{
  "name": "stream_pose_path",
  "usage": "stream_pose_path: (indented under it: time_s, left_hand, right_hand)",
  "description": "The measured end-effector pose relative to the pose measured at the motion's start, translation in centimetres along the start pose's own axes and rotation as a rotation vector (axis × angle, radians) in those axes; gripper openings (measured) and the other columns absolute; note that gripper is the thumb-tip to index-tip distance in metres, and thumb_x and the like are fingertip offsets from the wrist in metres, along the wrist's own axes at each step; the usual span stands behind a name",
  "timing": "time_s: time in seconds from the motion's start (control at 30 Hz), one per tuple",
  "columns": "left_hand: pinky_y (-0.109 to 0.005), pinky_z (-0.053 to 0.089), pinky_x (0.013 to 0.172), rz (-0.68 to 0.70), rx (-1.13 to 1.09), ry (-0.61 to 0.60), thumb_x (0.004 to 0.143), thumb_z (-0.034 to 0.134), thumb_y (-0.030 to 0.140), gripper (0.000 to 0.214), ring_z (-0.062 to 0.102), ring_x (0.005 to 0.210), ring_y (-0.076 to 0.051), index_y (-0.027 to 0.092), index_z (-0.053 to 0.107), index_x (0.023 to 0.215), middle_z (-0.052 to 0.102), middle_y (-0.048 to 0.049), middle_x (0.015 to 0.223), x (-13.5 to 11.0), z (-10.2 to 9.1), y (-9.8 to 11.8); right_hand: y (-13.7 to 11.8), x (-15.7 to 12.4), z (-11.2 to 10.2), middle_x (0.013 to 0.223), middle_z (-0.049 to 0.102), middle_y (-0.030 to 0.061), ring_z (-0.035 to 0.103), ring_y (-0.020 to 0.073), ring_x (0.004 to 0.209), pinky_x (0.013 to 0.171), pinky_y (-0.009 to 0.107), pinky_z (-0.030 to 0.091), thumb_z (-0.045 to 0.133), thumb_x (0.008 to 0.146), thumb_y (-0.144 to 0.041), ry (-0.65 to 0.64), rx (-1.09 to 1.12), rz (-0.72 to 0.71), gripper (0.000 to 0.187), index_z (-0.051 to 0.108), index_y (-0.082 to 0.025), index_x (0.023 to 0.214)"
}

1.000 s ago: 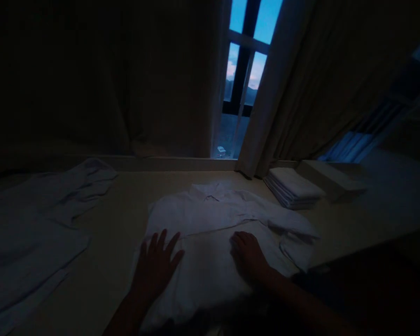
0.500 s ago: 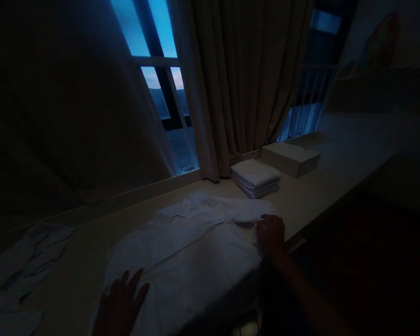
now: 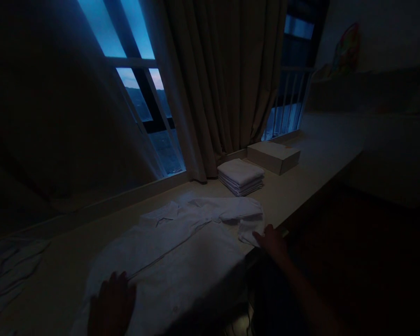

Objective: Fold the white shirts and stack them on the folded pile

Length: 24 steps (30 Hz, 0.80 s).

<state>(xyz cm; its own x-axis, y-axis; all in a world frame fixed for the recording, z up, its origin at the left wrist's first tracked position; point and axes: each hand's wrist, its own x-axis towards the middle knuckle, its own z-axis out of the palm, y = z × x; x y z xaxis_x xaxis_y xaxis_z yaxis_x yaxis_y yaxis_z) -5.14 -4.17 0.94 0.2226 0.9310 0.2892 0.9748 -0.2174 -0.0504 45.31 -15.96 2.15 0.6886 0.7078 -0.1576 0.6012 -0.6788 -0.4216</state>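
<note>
White shirt (image 3: 196, 249) is lying spread on the counter (image 3: 290, 191), with both hands on it. My right hand (image 3: 273, 241) is resting at the sleeve end (image 3: 250, 229), thumb and fingers parted; in this dim light I cannot tell whether it is pinching the cloth. My left hand (image 3: 112, 301) is lying back uppermost on the shirt's left part, fingers close together. As I am judging it, the step is settling this sleeve, so I should be guiding its end lightly and easing out creases where it is bending toward me, with the left hand anchoring the body without dragging it. The counter's front edge is passing right by the right hand, so I should be drawing cloth inward, not letting it slip over. Just beyond the sleeve a folded stack (image 3: 241, 177) is limiting far-side room; a box (image 3: 275, 157) is standing behind it, near the curtain (image 3: 224, 79). More room is opening rightward along the counter, while another white garment (image 3: 12, 268) is lying well apart on the left.
</note>
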Motion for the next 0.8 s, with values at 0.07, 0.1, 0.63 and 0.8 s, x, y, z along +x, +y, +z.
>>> stream_pose_path:
  time_s: [0.07,0.1,0.63,0.8]
  left_hand:
    - [-0.052,0.026,0.111,0.106,-0.017,0.048,0.085,0.038,0.041,0.062,0.031,0.139,-0.034,0.007,0.047,0.135,0.038,-0.0194,0.149,2.1,0.7,4.0]
    - [-0.049,0.025,0.113,0.170,-0.050,0.050,0.087,0.036,0.042,0.063,0.032,0.139,-0.031,0.006,0.044,0.138,0.037,-0.0189,0.150,3.3,0.9,6.7]
    - [-0.052,0.019,0.114,0.319,-0.200,0.006,0.094,0.024,0.049,0.064,0.027,0.142,-0.030,0.013,0.035,0.146,0.031,-0.0153,0.154,9.7,3.9,25.7]
    - [-0.054,0.018,0.113,0.315,-0.223,0.047,0.094,0.027,0.049,0.059,0.029,0.141,-0.030,0.021,0.036,0.146,0.033,-0.0123,0.153,9.6,3.4,25.8]
  right_hand:
    - [-0.3,-0.5,0.1,0.098,0.068,0.0155,0.066,0.0294,0.090,0.068,0.033,0.044,0.057,0.082,-0.058,-0.023,-0.003,-0.038,0.053,0.054,-0.013,0.110]
    - [-0.5,-0.7,0.3,0.098,0.068,0.0146,0.066,0.0287,0.090,0.067,0.032,0.044,0.059,0.081,-0.055,-0.026,0.001,-0.058,0.049,0.055,-0.014,0.108]
    - [-16.3,6.9,-20.3,0.094,0.063,0.0126,0.049,0.0254,0.098,0.089,0.041,0.032,0.046,0.090,-0.013,0.703,-0.503,-1.010,0.022,0.066,-0.015,0.100]
    - [-26.4,6.5,-27.8,0.115,0.059,0.0120,0.042,0.0250,0.119,0.105,0.050,0.022,0.051,0.091,-0.013,0.749,-0.433,-1.417,0.015,0.066,-0.014,0.092]
